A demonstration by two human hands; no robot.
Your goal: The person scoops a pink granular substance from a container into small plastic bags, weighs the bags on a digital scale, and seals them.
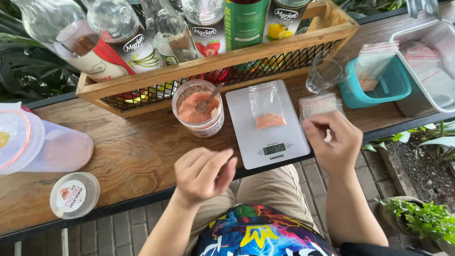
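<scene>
A white digital kitchen scale (265,137) lies on the wooden counter. On it rests a small clear zip bag (267,106) with pink powder in its bottom. Left of the scale stands an open clear jar of pink powder (197,108) with a metal spoon stuck in it. My left hand (204,173) hovers in front of the jar, fingers curled loosely, holding nothing. To the right of the scale, my right hand (333,140) pinches the top of a stack of empty zip bags (318,104).
A wooden crate (332,23) of syrup bottles stands behind the scale. An empty glass (327,71), a teal tub (393,83) with bags and a metal tray (433,71) sit at the right. At the left are the jar's lid (74,194) and a plastic container (42,144).
</scene>
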